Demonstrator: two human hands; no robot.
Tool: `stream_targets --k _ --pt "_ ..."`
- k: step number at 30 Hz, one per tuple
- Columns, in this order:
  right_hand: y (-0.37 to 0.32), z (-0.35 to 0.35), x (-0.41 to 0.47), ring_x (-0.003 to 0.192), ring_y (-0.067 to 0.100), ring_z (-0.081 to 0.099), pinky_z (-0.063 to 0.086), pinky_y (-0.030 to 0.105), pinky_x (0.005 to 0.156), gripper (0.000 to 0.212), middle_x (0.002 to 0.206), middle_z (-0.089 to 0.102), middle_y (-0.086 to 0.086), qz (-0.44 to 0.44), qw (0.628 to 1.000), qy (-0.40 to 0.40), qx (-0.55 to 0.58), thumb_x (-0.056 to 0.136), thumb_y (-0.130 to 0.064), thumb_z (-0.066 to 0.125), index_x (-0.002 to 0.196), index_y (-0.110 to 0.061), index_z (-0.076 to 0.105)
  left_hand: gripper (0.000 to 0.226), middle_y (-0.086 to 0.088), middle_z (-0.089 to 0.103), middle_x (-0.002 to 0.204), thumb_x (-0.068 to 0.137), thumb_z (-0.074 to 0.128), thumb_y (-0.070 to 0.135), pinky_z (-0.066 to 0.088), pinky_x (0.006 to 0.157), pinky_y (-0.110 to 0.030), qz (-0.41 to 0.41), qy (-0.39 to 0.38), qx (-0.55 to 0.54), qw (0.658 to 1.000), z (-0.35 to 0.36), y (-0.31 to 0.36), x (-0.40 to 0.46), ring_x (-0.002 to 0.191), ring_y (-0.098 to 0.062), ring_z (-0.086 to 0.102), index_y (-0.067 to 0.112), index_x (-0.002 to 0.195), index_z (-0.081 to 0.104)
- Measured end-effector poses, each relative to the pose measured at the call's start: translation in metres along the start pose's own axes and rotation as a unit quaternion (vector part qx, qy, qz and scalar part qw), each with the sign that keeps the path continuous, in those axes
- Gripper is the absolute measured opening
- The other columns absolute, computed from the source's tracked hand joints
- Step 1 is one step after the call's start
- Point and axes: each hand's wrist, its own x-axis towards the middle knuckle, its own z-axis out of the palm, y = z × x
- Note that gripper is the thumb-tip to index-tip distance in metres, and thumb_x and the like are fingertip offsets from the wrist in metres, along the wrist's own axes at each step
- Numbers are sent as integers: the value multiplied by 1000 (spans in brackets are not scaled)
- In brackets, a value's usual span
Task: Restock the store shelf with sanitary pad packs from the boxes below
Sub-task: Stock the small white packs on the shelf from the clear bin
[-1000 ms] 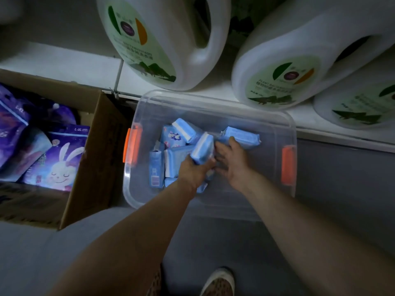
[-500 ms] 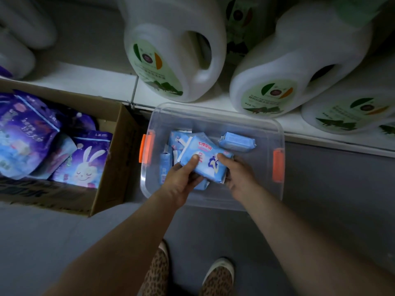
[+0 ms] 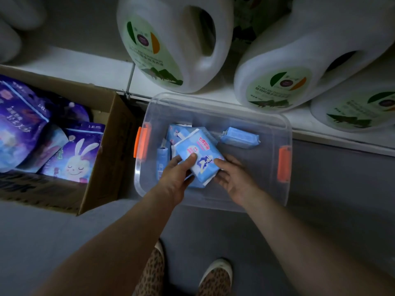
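Pad pack pinched by left hand over clear bin, right hand spread, supporting at 3 o'clock; pickup step, next probably lift to shelf.

Both forearms are bare, with no sleeves, watch or rings in sight. Below the clear plastic bin, 2 leopard-print slip-on shoes with pale toe caps (the left one half hidden) show.
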Motion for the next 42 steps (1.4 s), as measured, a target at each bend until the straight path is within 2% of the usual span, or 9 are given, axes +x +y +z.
stream_targets --k 4,11,15,18,22,26,30,34,42 --pt "-9 -15 31 99 15 68 55 33 86 24 110 72 1 -72 986 119 -92 87 -24 74 110 -18 70 26 -15 72 108 88 71 8 59 60 -23 8 22 -12 1000 -3 2 11 70 -12 72 11 112 64" --pt "-45 -41 75 130 31 50 38 33 108 61 141 55 15 -168 880 309 -319 86 -27 75 140 -9 53 19 -10 75 101 89 69 5 61 63 -26 16 2 -53 998 -3 9 30 78 -15 74 8 107 68" --pt "-47 -34 84 137 35 43 34 37 111 67 151 45 13 -134 895 301 -302 94 -51 55 153 -22 39 27 -8 75 106 89 70 7 59 65 -24 26 -3 -75 997 -5 8 38 86 -15 74 11 115 67" --pt "-28 -40 110 128 38 53 44 50 108 99 148 50 10 -103 924 293 -224 63 -83 31 144 -28 49 38 -10 74 113 87 72 9 60 69 -26 22 2 -89 996 -8 4 40 92 -18 73 9 125 63" --pt "-16 -34 97 119 41 58 45 46 104 71 134 60 18 -63 924 316 -206 92 -70 34 134 -18 56 48 -10 74 114 85 74 11 61 76 -28 14 15 -95 995 -14 1 38 100 -21 72 6 131 60" --pt "11 -74 152 115 44 61 47 58 102 86 141 55 6 -72 931 316 -165 59 -103 21 131 -58 36 42 -13 73 117 86 73 9 61 73 -26 16 17 -95 995 -20 4 37 95 -20 72 6 126 62" --pt "-3 -64 139 98 29 65 53 46 91 54 116 67 8 -39 953 300 -31 77 -69 33 91 -24 58 29 -12 73 115 87 72 9 61 69 -24 20 16 -93 995 -26 6 38 90 -18 73 12 115 66" --pt "-2 -53 114 74 18 63 44 27 68 13 90 69 -1 -25 959 273 71 95 -28 50 87 -23 59 34 -11 74 114 87 72 9 61 69 -25 15 16 -96 995 -26 5 39 93 -20 72 10 121 64" --pt "-3 -55 98 88 13 74 58 26 71 38 104 76 -1 -91 944 278 150 85 -49 74 106 -18 71 43 -14 72 118 86 74 11 61 71 -26 14 36 -71 997 -23 7 27 101 -24 70 5 127 61"
